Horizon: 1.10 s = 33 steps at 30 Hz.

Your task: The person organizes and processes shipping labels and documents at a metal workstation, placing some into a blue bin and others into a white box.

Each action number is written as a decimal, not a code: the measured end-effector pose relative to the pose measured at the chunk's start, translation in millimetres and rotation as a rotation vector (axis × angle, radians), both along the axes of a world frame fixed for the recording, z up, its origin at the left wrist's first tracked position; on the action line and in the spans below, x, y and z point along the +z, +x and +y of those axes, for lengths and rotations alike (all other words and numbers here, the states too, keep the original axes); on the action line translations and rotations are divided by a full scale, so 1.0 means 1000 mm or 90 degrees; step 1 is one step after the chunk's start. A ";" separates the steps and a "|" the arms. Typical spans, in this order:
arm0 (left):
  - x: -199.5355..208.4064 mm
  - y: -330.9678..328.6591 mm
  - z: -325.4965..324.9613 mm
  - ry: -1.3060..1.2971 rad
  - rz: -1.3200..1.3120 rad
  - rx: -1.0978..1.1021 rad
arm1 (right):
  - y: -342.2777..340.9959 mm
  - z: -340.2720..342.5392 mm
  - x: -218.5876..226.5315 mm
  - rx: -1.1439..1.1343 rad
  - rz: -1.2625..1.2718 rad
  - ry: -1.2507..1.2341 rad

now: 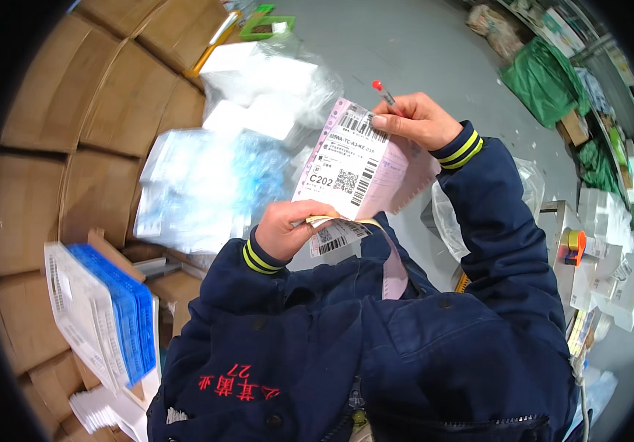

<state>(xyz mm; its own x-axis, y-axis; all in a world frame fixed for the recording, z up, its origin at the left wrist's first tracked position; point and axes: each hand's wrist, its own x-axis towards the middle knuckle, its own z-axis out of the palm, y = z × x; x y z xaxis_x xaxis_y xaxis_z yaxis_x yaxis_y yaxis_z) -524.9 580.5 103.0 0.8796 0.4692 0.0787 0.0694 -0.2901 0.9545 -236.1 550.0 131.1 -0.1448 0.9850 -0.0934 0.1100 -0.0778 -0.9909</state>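
Many brown cartons (wrapped packs alongside) left of held labels

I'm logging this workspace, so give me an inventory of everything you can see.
Printed labels: at least two, white and pink, centre
Pen: one, clear with red end, labels' upper right
Wrapped bundles: several, white and bluish, floor left of centre
Cardboard boxes: many, brown, stacked left
Stacked trays: several, blue and white, lower left
Basket: one, green, top
Green bag: one, upper right
Shelf goods: too small to count, mixed colours, far right
Tape roll: one, yellow and orange, right
Floor: one, grey, beneath
Jacket: one, navy, worn
Left hand: one, bare, labels' lower edge
Right hand: one, bare, labels' upper right
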 end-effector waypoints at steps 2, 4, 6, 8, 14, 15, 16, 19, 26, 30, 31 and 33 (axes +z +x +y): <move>-0.014 0.006 0.011 0.016 0.000 -0.016 | 0.001 0.006 -0.014 -0.031 -0.010 0.029; -0.030 0.012 0.021 0.003 0.002 -0.027 | 0.002 0.012 -0.028 -0.057 -0.016 0.034; -0.037 0.020 0.025 -0.013 0.026 -0.032 | 0.012 0.016 -0.042 -0.061 -0.013 0.018; -0.045 0.042 0.046 -0.018 0.044 -0.025 | 0.031 0.035 -0.043 -0.075 -0.055 0.025; -0.036 0.129 0.125 -0.067 0.025 -0.043 | 0.117 0.111 -0.038 -0.095 -0.008 0.021; -0.032 0.145 0.137 -0.078 0.021 -0.049 | 0.132 0.123 -0.033 -0.098 -0.011 0.032; -0.027 0.161 0.149 -0.089 0.016 -0.053 | 0.148 0.137 -0.029 -0.097 0.000 0.032; -0.022 0.208 0.197 -0.074 0.029 -0.049 | 0.193 0.186 -0.031 -0.105 0.019 0.044; -0.036 0.285 0.336 -0.028 0.004 -0.033 | 0.272 0.327 -0.039 -0.094 -0.017 0.056; -0.036 0.334 0.415 -0.040 -0.012 -0.031 | 0.322 0.400 -0.035 -0.109 0.015 0.045; -0.032 0.348 0.437 -0.024 -0.008 -0.035 | 0.336 0.419 -0.034 -0.117 0.032 0.053; -0.027 0.371 0.478 -0.040 0.009 -0.052 | 0.361 0.453 -0.030 -0.126 0.010 0.069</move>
